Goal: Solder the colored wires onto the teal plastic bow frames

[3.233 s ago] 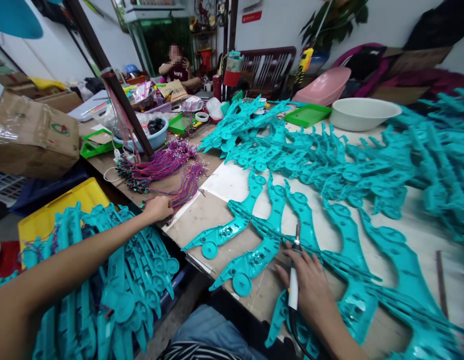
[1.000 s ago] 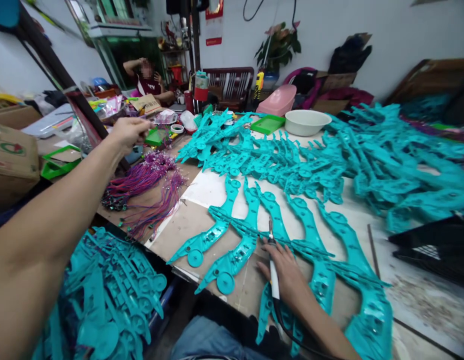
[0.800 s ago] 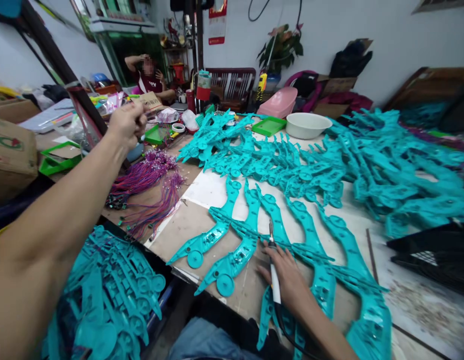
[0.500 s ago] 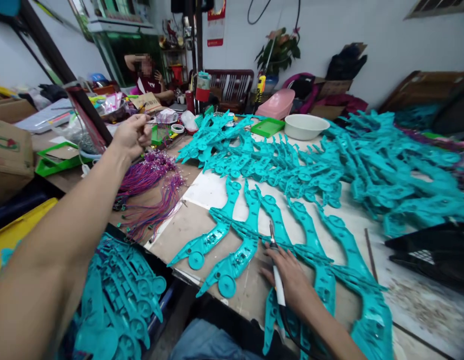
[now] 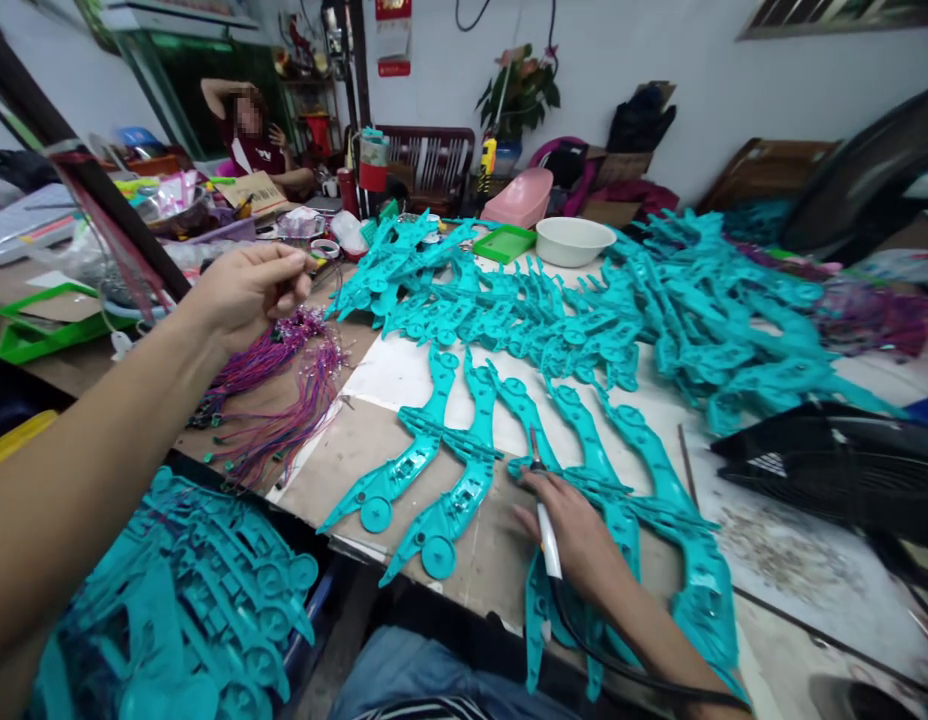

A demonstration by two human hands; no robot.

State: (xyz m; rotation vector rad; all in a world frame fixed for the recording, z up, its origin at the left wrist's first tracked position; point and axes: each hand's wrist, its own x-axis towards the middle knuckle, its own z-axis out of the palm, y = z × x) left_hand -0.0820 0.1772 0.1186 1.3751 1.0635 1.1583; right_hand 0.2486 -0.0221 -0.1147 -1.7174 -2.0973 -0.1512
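Observation:
My right hand (image 5: 573, 520) is closed around a soldering iron (image 5: 548, 540) with a white handle and a black cable, its tip pointing away from me over the teal plastic parts. Several long, curved teal parts (image 5: 471, 480) lie in a row on the table under and beside that hand. Raised over the left side, my left hand (image 5: 258, 280) has its thumb and forefinger pinched together; whatever they hold is too small to make out. Below and beyond it spreads a bundle of purple-red wires (image 5: 299, 400) with small connectors.
A large heap of teal parts (image 5: 501, 300) covers the far side. Behind it are a green tray (image 5: 504, 243) and a white basin (image 5: 575, 242). More teal parts (image 5: 201, 590) fill a container at lower left. A black fan (image 5: 831, 480) stands right. Another person (image 5: 254, 150) sits behind.
The view has turned to the right, so most things sit further left. My left hand has come lower and nearer. The right hand keeps its hold on the soldering iron over the row.

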